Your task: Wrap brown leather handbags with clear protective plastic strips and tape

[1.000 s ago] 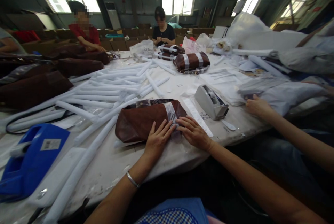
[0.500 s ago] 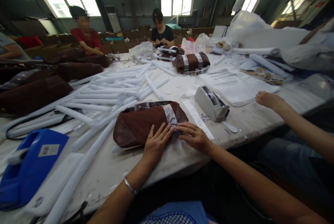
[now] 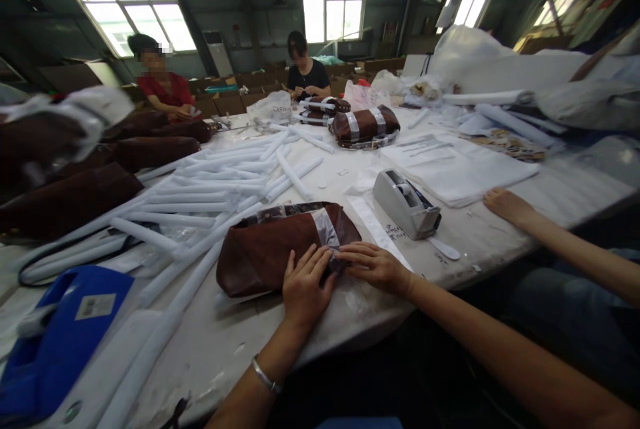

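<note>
In front of me on the table lies a brown leather bag [image 3: 270,252], with a clear plastic strip [image 3: 326,227] around its right part. My left hand [image 3: 307,282] rests on the bag's near side, fingers stretched out and thumb apart, tips at the strip's lower part. From the right, my right hand [image 3: 377,267] holds its fingers together, closed on the strip's near edge beside the left fingertips. Its thumb is hidden. A grey tape dispenser [image 3: 406,205] stands just beyond my right hand, with a white spoon-like piece [image 3: 444,247] beside it.
A blue tape dispenser [image 3: 65,335] stands front left. White rolled tubes [image 3: 200,195] lie beyond the bag, with wrapped brown bags [image 3: 365,125] farther back. More brown bags [image 3: 70,199] are piled left. A co-worker's hand [image 3: 505,205] rests right, near white sheets [image 3: 465,172]. Two people sit opposite.
Both my hands stay at the strip; my left thumb has come in toward the bag. The co-worker's hand on the right let go of a grey plastic-wrapped item, now gone. A plastic-covered brown bag appears blurred at left.
</note>
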The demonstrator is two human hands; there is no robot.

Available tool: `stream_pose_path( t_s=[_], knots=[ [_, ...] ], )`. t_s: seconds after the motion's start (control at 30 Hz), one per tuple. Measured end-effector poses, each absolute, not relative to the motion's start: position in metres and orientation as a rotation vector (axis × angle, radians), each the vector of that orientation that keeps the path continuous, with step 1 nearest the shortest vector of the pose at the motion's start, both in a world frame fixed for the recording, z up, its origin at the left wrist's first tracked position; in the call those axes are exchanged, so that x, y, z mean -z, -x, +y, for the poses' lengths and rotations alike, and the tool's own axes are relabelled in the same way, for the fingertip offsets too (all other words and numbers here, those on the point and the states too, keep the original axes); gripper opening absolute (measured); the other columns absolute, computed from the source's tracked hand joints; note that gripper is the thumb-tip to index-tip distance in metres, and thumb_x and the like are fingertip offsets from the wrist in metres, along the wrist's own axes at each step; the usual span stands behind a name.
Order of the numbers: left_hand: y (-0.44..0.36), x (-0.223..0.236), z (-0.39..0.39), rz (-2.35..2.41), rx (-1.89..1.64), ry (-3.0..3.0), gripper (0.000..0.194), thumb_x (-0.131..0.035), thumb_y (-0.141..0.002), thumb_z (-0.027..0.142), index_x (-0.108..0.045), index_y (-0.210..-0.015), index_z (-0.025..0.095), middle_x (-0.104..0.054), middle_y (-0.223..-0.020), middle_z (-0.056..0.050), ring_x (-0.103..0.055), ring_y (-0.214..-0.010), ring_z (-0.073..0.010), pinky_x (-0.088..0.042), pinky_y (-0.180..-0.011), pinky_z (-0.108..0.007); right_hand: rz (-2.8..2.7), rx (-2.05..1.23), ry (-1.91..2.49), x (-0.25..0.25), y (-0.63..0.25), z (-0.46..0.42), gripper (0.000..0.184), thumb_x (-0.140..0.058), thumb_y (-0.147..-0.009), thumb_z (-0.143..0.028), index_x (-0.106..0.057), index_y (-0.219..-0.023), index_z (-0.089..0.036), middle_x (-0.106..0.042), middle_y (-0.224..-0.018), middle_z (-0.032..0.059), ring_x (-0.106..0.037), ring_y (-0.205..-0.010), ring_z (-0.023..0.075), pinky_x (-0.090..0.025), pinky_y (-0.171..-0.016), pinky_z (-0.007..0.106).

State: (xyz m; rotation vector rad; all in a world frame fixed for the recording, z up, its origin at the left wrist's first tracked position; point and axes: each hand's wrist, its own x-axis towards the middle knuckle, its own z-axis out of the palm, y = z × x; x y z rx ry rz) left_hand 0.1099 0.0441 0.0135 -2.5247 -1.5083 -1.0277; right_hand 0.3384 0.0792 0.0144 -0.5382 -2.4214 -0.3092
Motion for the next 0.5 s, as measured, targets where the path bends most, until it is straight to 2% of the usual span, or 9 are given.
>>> stream_pose_path(
  t_s=[0.1, 0.2, 0.27, 0.4, 0.43, 0.5],
  knots=[
    [-0.117, -0.008, 0.046, -1.54, 1.082, 2.456, 0.04, -0.065, -0.089, 0.023, -0.059, -0.129, 0.028, -0.066, -0.131, -0.003, -0.058, -0.125, -0.0256, -0.026, -0.117, -0.054, -2.396, 0.3, 0.549, -0.017, -0.34, 0.077, 0.02, -0.062, -0.094, -0.017, -0.069, -0.112, -0.02, -0.069, -0.126, 0.0055, -0.059, -0.125, 0.0209, -0.053, -0.104, 0.04],
    [-0.12, -0.005, 0.047, -1.544, 1.094, 2.449, 0.041, -0.067, -0.088, 0.022, -0.06, -0.128, 0.026, -0.066, -0.131, -0.003, -0.058, -0.124, -0.0257, -0.026, -0.118, -0.054, -2.393, 0.23, 0.618, -0.019, -0.35, 0.061, 0.022, -0.062, -0.092, -0.014, -0.069, -0.112, -0.022, -0.068, -0.128, 0.0058, -0.061, -0.121, 0.0206, -0.054, -0.103, 0.04],
    [-0.12, -0.005, 0.047, -1.552, 1.08, 2.45, 0.042, -0.068, -0.087, 0.022, -0.06, -0.128, 0.026, -0.066, -0.131, -0.004, -0.058, -0.125, -0.0259, -0.026, -0.118, -0.053, -2.411, 0.16, 0.705, -0.02, -0.36, 0.044, 0.028, -0.063, -0.092, -0.017, -0.067, -0.119, -0.022, -0.066, -0.131, 0.0076, -0.061, -0.121, 0.0206, -0.052, -0.104, 0.041],
    [-0.12, -0.006, 0.047, -1.566, 1.045, 2.453, 0.042, -0.068, -0.087, 0.023, -0.059, -0.128, 0.025, -0.065, -0.132, -0.005, -0.057, -0.126, -0.0263, -0.025, -0.119, -0.053, -2.552, -0.006, 0.841, -0.017, -0.376, 0.007, 0.059, -0.067, -0.089, -0.043, -0.052, -0.141, -0.018, -0.057, -0.141, 0.0141, -0.052, -0.132, 0.026, -0.043, -0.113, 0.047],
    [-0.12, -0.006, 0.047, -1.565, 1.039, 2.456, 0.042, -0.067, -0.087, 0.023, -0.059, -0.129, 0.025, -0.065, -0.132, -0.005, -0.056, -0.126, -0.0261, -0.024, -0.119, -0.053, -2.598, -0.039, 0.848, -0.016, -0.377, 0.001, 0.065, -0.068, -0.088, -0.046, -0.049, -0.143, -0.018, -0.055, -0.144, 0.0144, -0.05, -0.135, 0.0268, -0.04, -0.115, 0.047],
    [-0.12, -0.006, 0.046, -1.565, 1.026, 2.461, 0.043, -0.067, -0.088, 0.023, -0.058, -0.13, 0.025, -0.065, -0.133, -0.005, -0.056, -0.127, -0.0256, -0.023, -0.119, -0.052, -2.641, -0.066, 0.832, -0.011, -0.376, -0.005, 0.065, -0.067, -0.089, -0.044, -0.046, -0.145, -0.018, -0.055, -0.143, 0.0138, -0.048, -0.137, 0.0262, -0.038, -0.117, 0.047]
  ],
)
